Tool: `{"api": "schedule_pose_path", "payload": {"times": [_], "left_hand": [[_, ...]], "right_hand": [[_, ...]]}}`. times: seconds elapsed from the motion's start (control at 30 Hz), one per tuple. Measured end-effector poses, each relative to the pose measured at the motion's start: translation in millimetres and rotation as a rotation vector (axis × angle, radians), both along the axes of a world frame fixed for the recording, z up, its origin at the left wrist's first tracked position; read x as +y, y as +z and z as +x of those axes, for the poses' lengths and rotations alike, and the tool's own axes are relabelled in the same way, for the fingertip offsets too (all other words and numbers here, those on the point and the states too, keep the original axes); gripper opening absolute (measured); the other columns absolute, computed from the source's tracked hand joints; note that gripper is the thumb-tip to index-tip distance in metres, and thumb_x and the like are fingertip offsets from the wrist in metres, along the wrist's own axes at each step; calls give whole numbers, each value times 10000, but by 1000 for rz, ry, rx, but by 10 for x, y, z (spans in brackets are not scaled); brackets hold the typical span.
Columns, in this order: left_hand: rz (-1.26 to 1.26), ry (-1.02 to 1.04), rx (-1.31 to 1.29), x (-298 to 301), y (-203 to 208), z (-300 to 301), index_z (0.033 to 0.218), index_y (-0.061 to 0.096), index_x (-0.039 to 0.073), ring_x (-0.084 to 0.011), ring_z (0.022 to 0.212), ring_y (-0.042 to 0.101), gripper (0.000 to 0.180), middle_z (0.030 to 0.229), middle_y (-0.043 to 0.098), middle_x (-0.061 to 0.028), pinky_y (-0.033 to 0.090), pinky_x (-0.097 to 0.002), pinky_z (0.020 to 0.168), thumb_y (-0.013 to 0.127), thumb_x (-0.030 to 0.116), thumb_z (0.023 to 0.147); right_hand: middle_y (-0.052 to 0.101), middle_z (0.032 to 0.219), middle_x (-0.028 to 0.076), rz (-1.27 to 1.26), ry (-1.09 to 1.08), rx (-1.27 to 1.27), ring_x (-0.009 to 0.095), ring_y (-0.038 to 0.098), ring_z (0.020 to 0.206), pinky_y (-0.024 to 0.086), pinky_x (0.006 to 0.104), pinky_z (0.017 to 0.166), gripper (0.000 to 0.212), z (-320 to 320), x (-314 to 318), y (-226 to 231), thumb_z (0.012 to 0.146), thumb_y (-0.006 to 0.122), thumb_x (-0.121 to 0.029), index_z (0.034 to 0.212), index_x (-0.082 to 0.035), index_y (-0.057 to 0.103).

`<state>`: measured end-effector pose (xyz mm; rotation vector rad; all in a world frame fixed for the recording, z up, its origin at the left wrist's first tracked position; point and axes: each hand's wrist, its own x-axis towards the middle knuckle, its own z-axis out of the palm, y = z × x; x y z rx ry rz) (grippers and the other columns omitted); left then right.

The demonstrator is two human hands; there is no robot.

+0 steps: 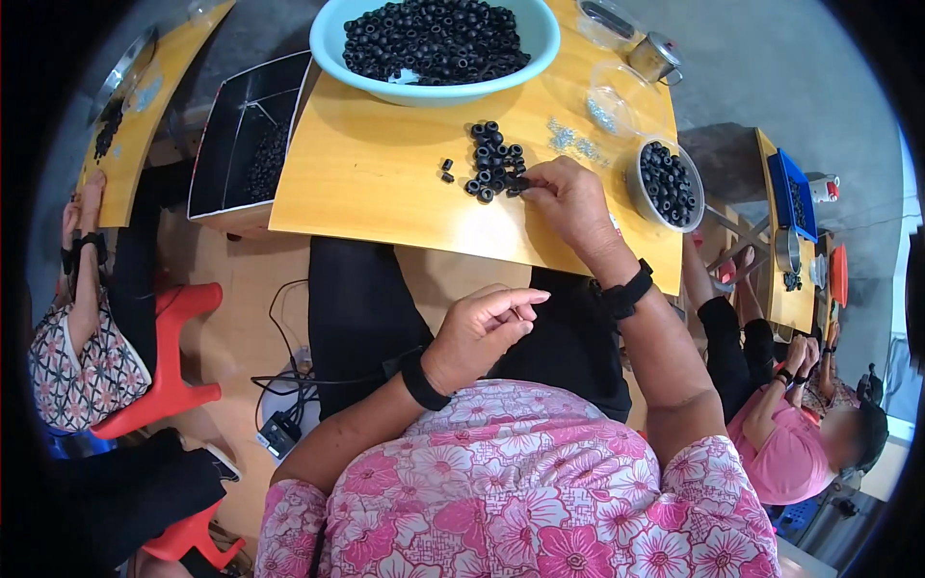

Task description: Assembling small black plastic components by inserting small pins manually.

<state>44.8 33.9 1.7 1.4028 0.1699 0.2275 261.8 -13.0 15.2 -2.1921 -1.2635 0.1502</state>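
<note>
Above the wooden table, my right hand (575, 204) has its thumb and fingertips pinched on a small black part (519, 185) at the right edge of a loose pile of black ring-shaped parts (489, 154). My left hand (485, 329) is held over my lap, in front of the table edge. Its thumb and fingers are closed together, and whatever they may hold is too small to make out. Two tiny black pieces (447, 170) lie just left of the pile. Small silvery bits (574, 143) are scattered beyond my right hand.
A light-blue basin (434, 94) full of black parts stands at the table's far side. To the right are a tub of black parts (665, 185), a clear container (626, 96) and a metal mug (655, 58). An open box (231, 144) sits left. Other people work at both sides.
</note>
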Motion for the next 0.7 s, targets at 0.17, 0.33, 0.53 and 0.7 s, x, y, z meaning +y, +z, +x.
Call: {"api": "schedule_pose_path", "payload": {"times": [0.17, 0.33, 0.53, 0.7], "left_hand": [[-28, 13, 21, 6, 18, -21, 1196, 611, 47, -46, 749, 531, 368, 886, 555, -6, 460, -186, 711, 561, -45, 843], [-32, 9, -8, 0, 3, 10, 1198, 612, 48, -42, 737, 531, 354, 880, 557, 0, 462, -184, 702, 572, -23, 854], [16, 23, 26, 1, 21, -11, 1161, 626, 28, -86, 825, 576, 321, 893, 623, -26, 488, -236, 778, 610, -30, 845], [-70, 8, 28, -14, 17, -28, 1220, 591, 30, -32, 742, 519, 352, 891, 558, 6, 456, -177, 702, 570, -5, 870]], "right_hand": [[630, 878, 175, -19, -31, 102, 348, 610, 834, 486, 404, 763, 217, -67, 26, 82, 730, 679, -109, 930, -24, 687], [632, 884, 166, -19, -58, 103, 346, 610, 819, 488, 407, 750, 211, -52, 15, 52, 749, 671, -130, 936, -34, 684], [627, 814, 130, 7, -41, 1, 254, 628, 719, 503, 331, 673, 194, -50, 23, 27, 735, 696, -85, 916, -16, 685], [643, 810, 106, 16, -79, 63, 195, 618, 704, 496, 295, 669, 194, -91, -23, 57, 751, 700, -99, 916, 0, 680]]}}
